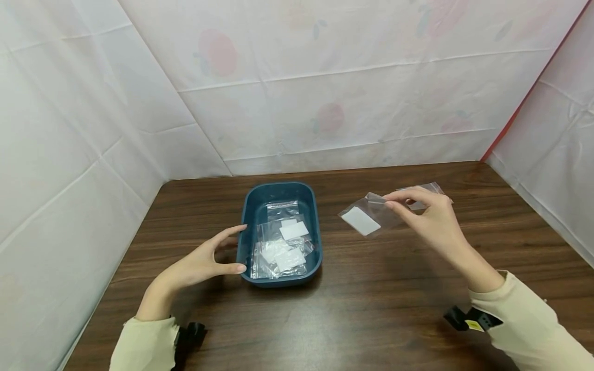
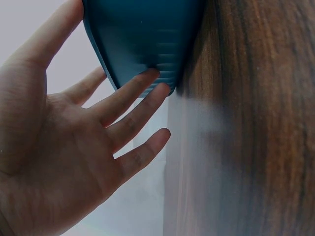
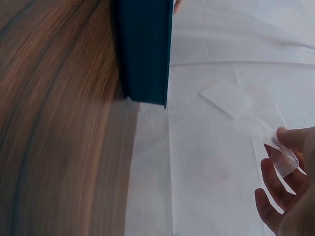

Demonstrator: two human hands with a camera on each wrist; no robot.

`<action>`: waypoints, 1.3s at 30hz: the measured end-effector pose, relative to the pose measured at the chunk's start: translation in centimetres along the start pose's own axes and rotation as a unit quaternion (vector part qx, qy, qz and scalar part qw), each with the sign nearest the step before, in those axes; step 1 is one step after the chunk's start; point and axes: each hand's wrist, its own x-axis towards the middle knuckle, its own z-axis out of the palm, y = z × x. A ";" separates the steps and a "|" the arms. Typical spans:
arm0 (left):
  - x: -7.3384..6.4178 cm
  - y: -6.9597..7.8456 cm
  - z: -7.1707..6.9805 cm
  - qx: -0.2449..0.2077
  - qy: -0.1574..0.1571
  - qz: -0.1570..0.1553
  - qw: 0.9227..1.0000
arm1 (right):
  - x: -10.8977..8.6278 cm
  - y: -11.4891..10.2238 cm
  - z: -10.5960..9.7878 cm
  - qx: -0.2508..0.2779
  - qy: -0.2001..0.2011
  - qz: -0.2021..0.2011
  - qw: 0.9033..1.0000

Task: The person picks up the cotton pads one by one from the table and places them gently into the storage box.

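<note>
At the left side of a blue plastic bin point(image 1: 246, 206), my left hand point(image 1: 199, 263) spreads its fingers, thumb and fingertips right at the wall and rim. The left wrist view shows those fingers point(image 2: 133, 91) mostly straight against the bin's outer side. Inside the bin lie several clear zip bags point(image 1: 283, 208) with white cards point(image 1: 293, 230). My right hand point(image 1: 429, 216) pinches the edge of a clear zip bag point(image 1: 385, 211) between thumb and fingers, above the table. A white card point(image 1: 360, 221) sits in that bag's far end; the right wrist view shows the bag point(image 3: 231, 103) too.
Another clear zip bag point(image 1: 435, 187) lies on the dark wooden table point(image 1: 362, 309) behind my right hand, partly hidden by it. White patterned sheeting point(image 1: 325, 93) rises along the table's back and both sides.
</note>
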 end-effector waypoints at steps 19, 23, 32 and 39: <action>0.0 0.1 0.0 0.002 0.001 -0.002 1.000 | 2.0 -2.3 4.2 0.062 -0.033 0.001 0.998; -0.1 0.1 0.0 0.003 0.001 -0.003 1.000 | 2.3 -2.7 5.1 0.068 -0.036 -0.010 0.997; -0.1 0.2 0.0 0.002 0.000 -0.003 1.000 | 2.9 -3.6 7.3 0.101 -0.044 -0.018 0.994; -0.2 0.2 0.0 0.002 -0.001 -0.002 1.000 | 3.4 -4.0 8.8 0.117 -0.061 -0.009 0.991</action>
